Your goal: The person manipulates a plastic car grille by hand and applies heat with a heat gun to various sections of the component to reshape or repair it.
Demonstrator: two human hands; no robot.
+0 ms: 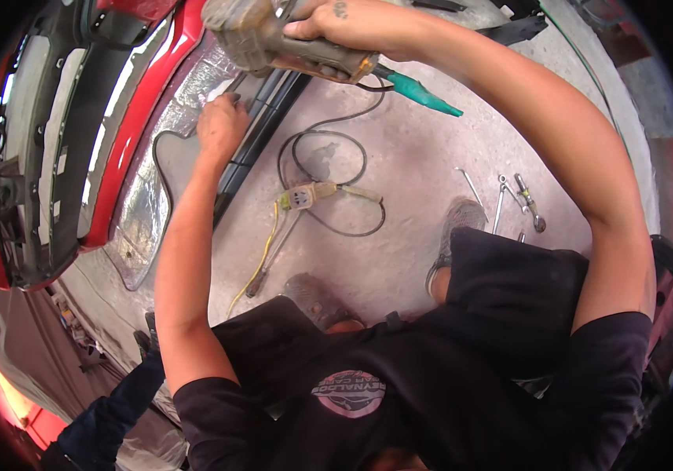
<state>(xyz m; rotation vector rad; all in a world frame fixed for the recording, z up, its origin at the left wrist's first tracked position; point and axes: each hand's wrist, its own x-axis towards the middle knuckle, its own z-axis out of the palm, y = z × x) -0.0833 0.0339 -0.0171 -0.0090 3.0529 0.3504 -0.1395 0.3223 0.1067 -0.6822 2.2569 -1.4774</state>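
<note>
My right hand (332, 23) is wrapped round the handle of a worn, brownish corded power tool (246, 35) at the top. A green sleeve (423, 96) covers the start of its cord. Just below the tool, my left hand (223, 122) has its fingers curled beside a long black trim strip (246, 149) and a silvery foil-like sheet (144, 196). A thin dark piece shows at its fingertips, but what they grip is too small to make out. The tool's working end is hidden.
A red bumper cover (117, 149) stands on the left. A yellowish outlet box (303, 196) with looped black cord lies on the concrete floor between my feet and the strip. Wrenches (500, 204) and a ratchet (537, 216) lie near my right shoe (458, 228). Another person's dark sleeve (109, 408) shows lower left.
</note>
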